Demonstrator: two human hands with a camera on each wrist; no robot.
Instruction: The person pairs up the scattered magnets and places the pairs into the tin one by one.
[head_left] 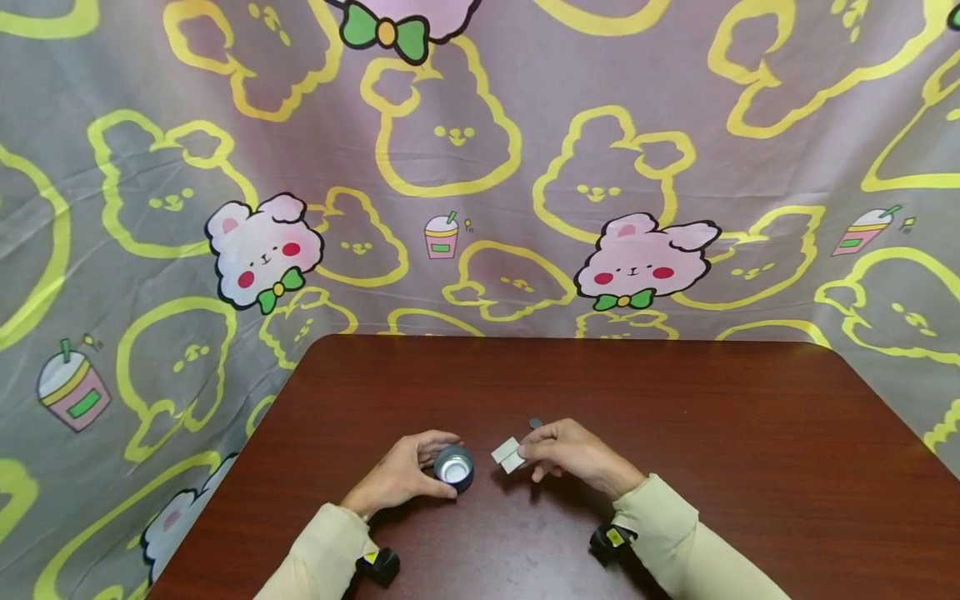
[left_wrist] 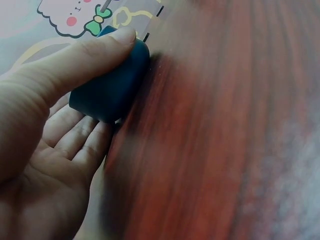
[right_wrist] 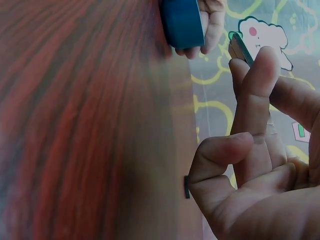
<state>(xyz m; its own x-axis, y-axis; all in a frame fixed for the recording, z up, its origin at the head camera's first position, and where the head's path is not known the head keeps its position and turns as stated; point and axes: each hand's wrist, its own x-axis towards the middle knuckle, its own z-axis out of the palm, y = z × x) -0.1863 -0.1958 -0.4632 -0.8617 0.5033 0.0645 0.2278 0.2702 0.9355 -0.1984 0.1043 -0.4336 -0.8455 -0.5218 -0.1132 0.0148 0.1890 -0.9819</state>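
Note:
My left hand (head_left: 408,471) holds a small dark blue round cup (head_left: 466,483) with a silvery inside, thumb on the near side and fingers on the far side. In the left wrist view the cup (left_wrist: 107,90) stands low at the tabletop, between thumb and fingers. To its right, my right hand (head_left: 577,457) pinches a small, thin, pale square piece (head_left: 507,455) with a line across its middle. The right wrist view shows the piece (right_wrist: 242,49) edge-on between thumb and finger, raised above the table. Just behind the right fingers lies a small dark disc (head_left: 535,423).
Both hands are over the front middle of a dark red-brown wooden table (head_left: 570,375). A cartoon-patterned cloth (head_left: 480,217) hangs behind the table and along its sides. Each wrist wears a small black camera, such as the right camera (head_left: 609,540).

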